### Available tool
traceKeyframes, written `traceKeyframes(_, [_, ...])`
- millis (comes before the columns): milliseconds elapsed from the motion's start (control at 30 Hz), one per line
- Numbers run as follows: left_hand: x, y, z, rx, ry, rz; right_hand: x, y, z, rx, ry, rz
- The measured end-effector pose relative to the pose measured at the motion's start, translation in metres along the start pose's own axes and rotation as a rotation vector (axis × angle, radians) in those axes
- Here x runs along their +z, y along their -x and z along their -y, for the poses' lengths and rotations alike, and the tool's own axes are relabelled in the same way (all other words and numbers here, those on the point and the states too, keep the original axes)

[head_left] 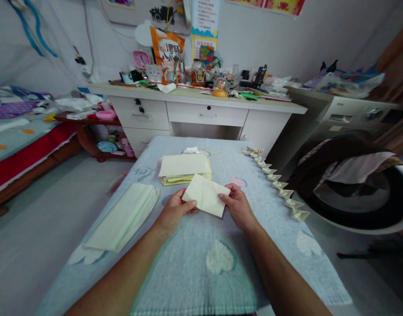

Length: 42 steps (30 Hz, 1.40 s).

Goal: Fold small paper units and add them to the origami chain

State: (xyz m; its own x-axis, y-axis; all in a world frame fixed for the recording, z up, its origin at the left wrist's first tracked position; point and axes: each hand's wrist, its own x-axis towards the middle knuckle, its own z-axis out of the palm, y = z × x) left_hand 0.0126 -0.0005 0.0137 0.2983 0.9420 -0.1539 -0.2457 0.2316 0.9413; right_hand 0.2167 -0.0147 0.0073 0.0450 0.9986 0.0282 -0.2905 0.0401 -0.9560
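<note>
A cream sheet of paper (pixel 205 195) is held above the cloth-covered table, tilted, with a faint crease across it. My left hand (pixel 178 208) pinches its left corner, thumb on top. At the opposite end, my right hand (pixel 235 202) grips the right edge between thumb and fingers. Just behind the sheet lies a stack of cream and yellow paper (pixel 185 165). Left of my left hand rests a pile of long, pale green folded paper (pixel 125 217). A row of folded paper pieces with pointed ends (pixel 282 188) runs along the table's right side.
The table wears a blue cloth (pixel 175 276) with heart patterns. Behind it stands a white desk (pixel 206 112) crowded with jars, an orange bag (pixel 167 50) and small items. A washing machine (pixel 346 118) with its door open is at right, a bed (pixel 23 136) at left.
</note>
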Motion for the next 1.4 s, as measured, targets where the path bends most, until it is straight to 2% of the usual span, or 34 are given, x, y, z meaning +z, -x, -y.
traceKeyframes(167, [0.005, 0.001, 0.005, 0.029, -0.008, -0.083, 0.003, 0.005, 0.002, -0.038, 0.071, 0.075])
traceKeyframes(333, [0.005, 0.0, 0.001, 0.078, -0.024, -0.109, 0.002, 0.007, 0.005, -0.128, 0.32, -0.029])
traceKeyframes(500, [0.005, 0.002, 0.0, 0.104, -0.075, -0.07, 0.001, 0.009, 0.008, 0.002, 0.126, 0.098])
traceKeyframes(567, [0.005, 0.002, 0.001, 0.103, -0.035, -0.062, 0.0, 0.009, 0.008, 0.018, 0.106, 0.111])
traceKeyframes(733, [0.007, 0.005, 0.0, 0.08, 0.157, -0.015, 0.001, 0.01, 0.005, -0.037, 0.1, 0.065])
traceKeyframes(833, [0.009, 0.005, 0.002, 0.06, 0.092, 0.005, 0.003, 0.01, 0.003, -0.074, 0.127, 0.067])
traceKeyframes(933, [0.011, 0.004, 0.007, 0.117, 0.016, -0.017, 0.004, 0.01, 0.003, -0.108, 0.21, 0.072])
traceKeyframes(1033, [0.011, 0.002, 0.01, 0.147, 0.009, -0.048, 0.002, 0.01, 0.01, -0.184, 0.365, 0.017])
traceKeyframes(1133, [0.01, 0.001, 0.009, 0.136, 0.006, -0.091, -0.003, 0.013, 0.029, -0.312, 0.698, -0.068])
traceKeyframes(1200, [0.011, 0.001, 0.008, 0.123, -0.001, -0.095, -0.004, 0.019, 0.045, -0.429, 0.968, 0.009])
traceKeyframes(1267, [0.012, 0.002, 0.007, 0.108, -0.009, -0.086, -0.001, 0.028, 0.057, -0.48, 1.225, 0.095])
traceKeyframes(1400, [0.014, 0.003, 0.009, 0.111, -0.002, -0.063, 0.009, 0.044, 0.057, -0.534, 1.448, 0.257])
